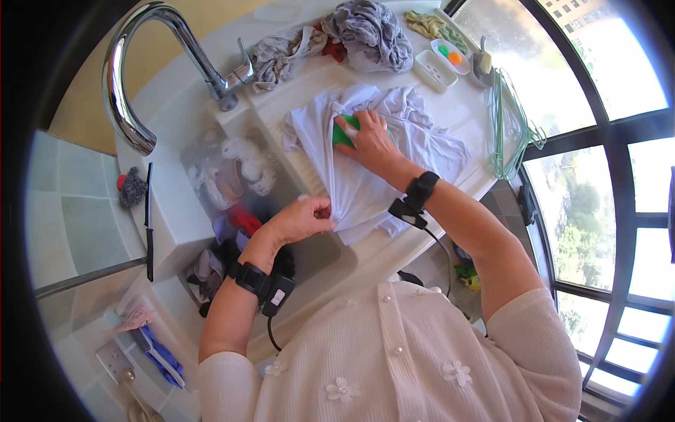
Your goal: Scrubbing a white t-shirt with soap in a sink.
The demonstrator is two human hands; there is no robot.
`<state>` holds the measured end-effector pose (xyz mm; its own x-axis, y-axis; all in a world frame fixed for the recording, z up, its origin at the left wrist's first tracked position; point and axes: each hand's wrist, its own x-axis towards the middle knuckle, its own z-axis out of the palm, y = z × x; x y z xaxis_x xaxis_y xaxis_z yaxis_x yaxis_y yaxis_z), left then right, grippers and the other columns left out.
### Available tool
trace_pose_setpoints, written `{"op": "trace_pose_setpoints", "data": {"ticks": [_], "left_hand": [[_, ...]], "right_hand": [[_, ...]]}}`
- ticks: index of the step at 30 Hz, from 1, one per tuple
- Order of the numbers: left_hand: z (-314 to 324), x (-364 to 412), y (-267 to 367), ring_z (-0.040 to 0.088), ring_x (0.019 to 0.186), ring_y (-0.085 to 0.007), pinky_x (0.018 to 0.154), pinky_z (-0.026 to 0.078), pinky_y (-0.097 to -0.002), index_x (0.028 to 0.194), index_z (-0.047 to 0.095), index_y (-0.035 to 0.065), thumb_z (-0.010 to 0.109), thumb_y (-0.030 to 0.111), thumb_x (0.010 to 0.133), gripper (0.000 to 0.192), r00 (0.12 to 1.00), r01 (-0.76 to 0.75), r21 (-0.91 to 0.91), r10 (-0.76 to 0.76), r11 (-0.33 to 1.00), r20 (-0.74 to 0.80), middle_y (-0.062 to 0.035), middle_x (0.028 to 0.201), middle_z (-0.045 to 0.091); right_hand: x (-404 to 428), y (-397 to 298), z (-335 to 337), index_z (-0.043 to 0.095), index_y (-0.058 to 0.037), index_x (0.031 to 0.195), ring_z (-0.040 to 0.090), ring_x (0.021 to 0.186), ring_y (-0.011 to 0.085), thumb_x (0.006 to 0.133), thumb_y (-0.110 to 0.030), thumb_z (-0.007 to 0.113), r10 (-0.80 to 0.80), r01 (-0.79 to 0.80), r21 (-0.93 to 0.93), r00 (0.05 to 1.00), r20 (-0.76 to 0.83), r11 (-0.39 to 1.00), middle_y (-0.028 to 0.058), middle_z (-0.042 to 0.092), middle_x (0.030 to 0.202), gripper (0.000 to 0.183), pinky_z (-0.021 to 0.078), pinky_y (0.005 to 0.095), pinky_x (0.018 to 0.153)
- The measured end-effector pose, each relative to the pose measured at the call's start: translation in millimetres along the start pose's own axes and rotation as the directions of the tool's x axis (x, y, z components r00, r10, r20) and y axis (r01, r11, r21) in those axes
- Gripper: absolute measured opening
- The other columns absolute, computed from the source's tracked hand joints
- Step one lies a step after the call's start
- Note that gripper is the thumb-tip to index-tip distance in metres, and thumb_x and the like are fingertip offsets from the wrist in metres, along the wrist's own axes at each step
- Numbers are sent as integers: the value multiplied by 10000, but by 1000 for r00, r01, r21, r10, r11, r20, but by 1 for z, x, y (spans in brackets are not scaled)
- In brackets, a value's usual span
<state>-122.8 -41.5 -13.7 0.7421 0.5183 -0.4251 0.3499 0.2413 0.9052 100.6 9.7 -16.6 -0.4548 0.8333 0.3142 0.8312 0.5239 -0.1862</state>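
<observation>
A wet white cloth garment (pixel 364 190) lies bunched on the ribbed washboard surface (pixel 301 164) of the sink. My left hand (pixel 300 219) pinches its near left edge, where the fabric is drawn into taut folds. Under the fingers of my right hand (pixel 373 140), a green block (pixel 344 132) rests against the garment; whether it is soap or a brush I cannot tell. A little white foam shows on that hand's fingers. Left of the garment, the sink basin (pixel 321 253) holds sudsy water (pixel 248 163), with a red cloth (pixel 243 220) and dark clothes in it.
A chrome faucet (pixel 174 21) arches over the left side. Bunched grey cloths (pixel 369 39) lie along the back, near a white soap dish (pixel 435 71). Green wire hangers (pixel 509 132) stand at the right edge by the window. A blue brush (pixel 158 356) is at lower left.
</observation>
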Motion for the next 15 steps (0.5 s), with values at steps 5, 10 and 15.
{"op": "trace_pose_setpoints", "data": {"ticks": [5,10,15], "left_hand": [[-6,-4,-20,523,640,-71,603,441,-231,799,614,16,671,95,789,98,999,38,-63,-40,997,-24,15,700,574],[-1,-11,-17,535,662,-68,648,455,-218,876,637,22,666,86,803,101,997,39,-120,-47,992,-60,19,742,598],[-2,-2,3,570,763,-90,714,474,-220,998,607,-15,681,114,827,226,922,-65,-47,43,997,-385,-37,886,622]], "right_hand": [[-32,-29,-3,531,-149,1259,453,991,345,780,-367,678,10,-11,14,998,69,1000,162,497,1020,547,412,466,789],[-67,-35,-40,504,-160,1330,522,967,334,810,-364,677,-207,135,334,959,191,933,165,538,1054,585,456,426,833],[-51,-1,-79,478,-50,1345,612,939,269,901,-472,566,495,-647,498,762,417,577,199,627,1122,619,475,328,817]]}}
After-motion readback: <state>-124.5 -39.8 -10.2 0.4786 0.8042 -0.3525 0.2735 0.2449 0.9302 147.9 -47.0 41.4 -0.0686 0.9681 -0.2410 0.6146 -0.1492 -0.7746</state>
